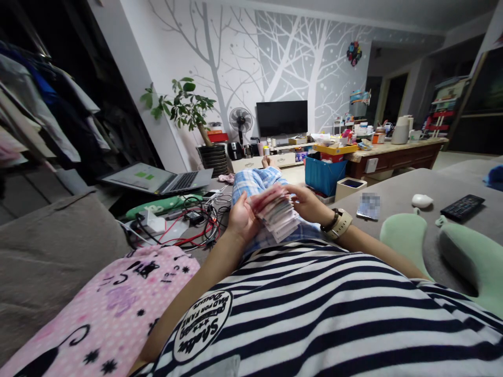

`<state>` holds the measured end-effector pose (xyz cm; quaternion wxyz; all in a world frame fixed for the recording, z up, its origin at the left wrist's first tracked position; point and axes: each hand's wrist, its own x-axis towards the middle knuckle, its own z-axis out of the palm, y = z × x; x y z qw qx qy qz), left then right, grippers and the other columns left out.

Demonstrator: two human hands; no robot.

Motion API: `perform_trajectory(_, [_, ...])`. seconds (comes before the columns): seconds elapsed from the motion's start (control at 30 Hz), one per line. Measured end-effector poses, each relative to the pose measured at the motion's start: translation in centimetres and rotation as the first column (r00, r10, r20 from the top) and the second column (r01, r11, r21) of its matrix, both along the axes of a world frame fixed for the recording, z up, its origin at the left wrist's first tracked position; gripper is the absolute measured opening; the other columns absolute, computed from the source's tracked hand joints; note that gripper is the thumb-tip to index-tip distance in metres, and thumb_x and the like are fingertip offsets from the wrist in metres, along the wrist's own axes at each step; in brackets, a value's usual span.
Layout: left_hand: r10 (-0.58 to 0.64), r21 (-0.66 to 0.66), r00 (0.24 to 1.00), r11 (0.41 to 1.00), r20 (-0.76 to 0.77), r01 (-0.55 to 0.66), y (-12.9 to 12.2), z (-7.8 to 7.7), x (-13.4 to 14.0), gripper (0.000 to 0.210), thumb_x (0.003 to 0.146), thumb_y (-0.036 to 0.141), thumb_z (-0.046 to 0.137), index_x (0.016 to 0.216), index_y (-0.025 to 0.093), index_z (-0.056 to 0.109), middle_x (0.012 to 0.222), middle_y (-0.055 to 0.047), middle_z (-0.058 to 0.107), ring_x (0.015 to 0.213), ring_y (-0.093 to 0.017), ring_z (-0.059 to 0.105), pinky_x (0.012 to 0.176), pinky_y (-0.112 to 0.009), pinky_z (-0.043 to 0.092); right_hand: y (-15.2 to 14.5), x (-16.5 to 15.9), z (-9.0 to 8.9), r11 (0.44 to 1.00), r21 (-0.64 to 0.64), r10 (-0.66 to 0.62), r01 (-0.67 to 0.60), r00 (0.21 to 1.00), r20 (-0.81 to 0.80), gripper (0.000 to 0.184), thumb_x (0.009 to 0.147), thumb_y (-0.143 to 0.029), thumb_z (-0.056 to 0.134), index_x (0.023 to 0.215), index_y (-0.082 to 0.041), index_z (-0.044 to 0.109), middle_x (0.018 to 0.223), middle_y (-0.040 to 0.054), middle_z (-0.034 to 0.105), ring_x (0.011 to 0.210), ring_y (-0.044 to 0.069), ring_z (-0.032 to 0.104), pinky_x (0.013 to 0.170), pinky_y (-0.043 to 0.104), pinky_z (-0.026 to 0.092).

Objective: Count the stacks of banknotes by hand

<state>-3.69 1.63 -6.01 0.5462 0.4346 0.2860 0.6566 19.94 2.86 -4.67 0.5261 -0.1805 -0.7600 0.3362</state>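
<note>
A fanned bundle of banknotes (277, 212), reddish at the far end and paler toward me, is held above my lap. My left hand (243, 215) grips its left edge, thumb raised beside it. On the other side, my right hand (304, 201) has its fingers closed at the upper right edge of the notes. A watch (341, 224) and a dark bead bracelet circle my right wrist. Blue checked trousers (251, 183) lie beneath both hands. How many notes there are cannot be made out.
Left of me are an open laptop (157, 178), tangled cables (200, 222) and a pink blanket (129, 298). On the right lie a phone (368, 206), a white mouse (422, 200), a black remote (462, 208) and a green neck pillow (404, 235). A blue bin (324, 175) stands ahead.
</note>
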Motion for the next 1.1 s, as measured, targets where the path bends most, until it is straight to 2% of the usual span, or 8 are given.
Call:
perform_trajectory(0.13, [-0.115, -0.069, 0.993, 0.991, 0.002, 0.115, -0.4, 0.3, 0.2, 0.047, 0.113, 0.059, 0.076, 0.129, 0.019, 0.096, 0.131, -0.021, 0.097, 0.132, -0.045, 0.093, 0.112, -0.062, 0.08, 0.7, -0.2, -0.6, 0.998, -0.018, 0.058, -0.057, 0.996, 0.074, 0.045, 0.081, -0.036, 0.109, 0.122, -0.029, 0.095, 0.132, 0.0089, 0.093, 0.131, 0.034, 0.079, 0.113, 0.047, 0.067])
perform_trajectory(0.33, [-0.121, -0.038, 0.989, 0.992, -0.084, 0.118, -1.9, 0.1, 0.3, 0.066, 0.107, 0.085, 0.086, 0.137, 0.028, 0.097, 0.149, -0.018, 0.095, 0.149, -0.044, 0.087, 0.106, -0.05, 0.079, 0.5, -1.2, -1.0, 0.986, -0.168, -0.011, -0.015, 0.988, -0.154, 0.051, 0.103, -0.07, 0.098, 0.135, -0.031, 0.091, 0.14, 0.0086, 0.09, 0.15, 0.035, 0.075, 0.14, 0.053, 0.061])
perform_trajectory(0.43, [-0.179, 0.048, 0.965, 0.98, -0.193, 0.192, -2.5, -0.3, 1.0, 0.071, 0.084, 0.065, 0.114, 0.142, 0.029, 0.097, 0.158, -0.016, 0.092, 0.16, -0.046, 0.081, 0.12, -0.051, 0.074, 0.5, -1.6, -1.2, 0.98, -0.193, -0.075, 0.039, 0.98, -0.184, 0.062, 0.105, -0.072, 0.097, 0.151, -0.032, 0.086, 0.154, 0.0106, 0.086, 0.163, 0.035, 0.069, 0.148, 0.054, 0.055])
perform_trajectory(0.53, [-0.152, 0.087, 0.948, 0.979, -0.28, 0.183, -2.3, -0.8, 1.7, 0.069, 0.072, 0.041, 0.122, 0.135, 0.026, 0.098, 0.148, -0.014, 0.095, 0.153, -0.044, 0.084, 0.122, -0.048, 0.073, 0.4, -1.7, -1.1, 0.98, -0.183, -0.114, 0.083, 0.979, -0.166, 0.077, 0.104, -0.074, 0.099, 0.166, -0.033, 0.079, 0.165, 0.0127, 0.081, 0.171, 0.037, 0.065, 0.154, 0.055, 0.05])
perform_trajectory(0.7, [-0.054, 0.004, 0.974, 0.998, -0.221, 0.056, -1.7, -0.9, 2.1, 0.041, 0.09, 0.041, 0.113, 0.122, 0.023, 0.095, 0.13, -0.014, 0.097, 0.127, -0.041, 0.093, 0.095, -0.046, 0.08, 0.2, -2.3, -0.8, 0.986, -0.155, -0.08, 0.061, 0.99, -0.117, 0.101, 0.099, -0.072, 0.106, 0.184, -0.033, 0.068, 0.18, 0.0156, 0.075, 0.185, 0.039, 0.055, 0.162, 0.059, 0.041])
perform_trajectory(0.8, [0.044, -0.04, 0.992, 0.998, -0.119, -0.049, -1.8, -0.2, 2.1, 0.037, 0.094, 0.039, 0.11, 0.122, 0.021, 0.093, 0.121, -0.013, 0.098, 0.111, -0.036, 0.095, 0.087, -0.045, 0.081, 0.0, -2.7, -1.2, 0.984, -0.178, -0.008, -0.006, 0.997, -0.078, 0.114, 0.097, -0.065, 0.108, 0.195, -0.033, 0.059, 0.185, 0.016, 0.074, 0.186, 0.041, 0.057, 0.16, 0.06, 0.046])
perform_trajectory(0.93, [0.143, -0.098, 0.989, 0.985, 0.026, -0.14, -2.4, 0.8, 2.8, 0.042, 0.097, 0.033, 0.107, 0.135, 0.021, 0.092, 0.112, -0.008, 0.098, 0.104, -0.032, 0.097, 0.095, -0.045, 0.083, -0.4, -2.8, -1.8, 0.989, -0.148, 0.006, 0.005, 0.997, 0.075, 0.132, 0.098, -0.054, 0.107, 0.209, -0.03, 0.04, 0.2, 0.0168, 0.063, 0.193, 0.043, 0.053, 0.163, 0.062, 0.041])
perform_trajectory(1.1, [0.107, -0.082, 0.987, 0.992, 0.118, -0.098, -3.2, 1.4, 3.8, 0.051, 0.101, 0.029, 0.103, 0.15, 0.021, 0.091, 0.12, -0.011, 0.1, 0.118, -0.036, 0.099, 0.112, -0.048, 0.081, -1.3, -2.7, -1.8, 0.989, 0.05, -0.145, 0.136, 0.934, 0.327, 0.154, 0.101, -0.045, 0.104, 0.215, -0.022, 0.003, 0.214, 0.0261, 0.04, 0.202, 0.045, 0.038, 0.167, 0.065, 0.029])
